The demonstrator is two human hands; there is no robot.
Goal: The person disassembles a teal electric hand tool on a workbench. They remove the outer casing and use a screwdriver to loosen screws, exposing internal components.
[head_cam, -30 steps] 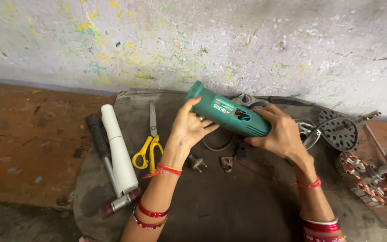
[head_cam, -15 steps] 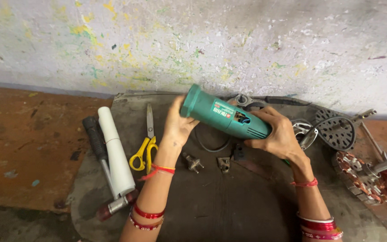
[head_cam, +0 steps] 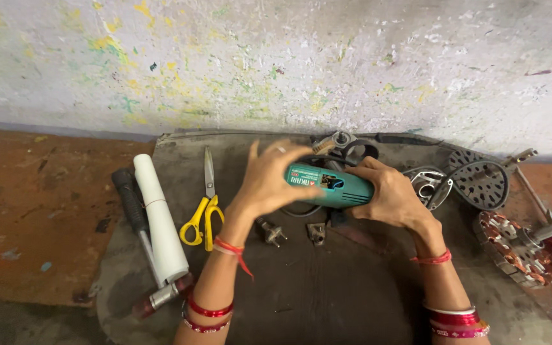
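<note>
Dark work mat (head_cam: 327, 300) nearest.

Above mat, teal angle grinder (head_cam: 330, 185) held horizontal between both hands.

Right hand (head_cam: 388, 195) wrapped round body, fingers curled tight.

Left hand (head_cam: 266, 176) cups tail end, fingers spread.

Judged rigid, fairly heavy, smooth plastic shell; best grip around barrel mid-body.

Metal head toward wall (head_cam: 289, 64).

Yellow-handled scissors (head_cam: 204, 211) lie left.

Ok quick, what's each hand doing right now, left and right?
Left hand: open, fingers spread, palm against the rear end of the green grinder.
Right hand: closed around the grinder's body, holding it.
</note>
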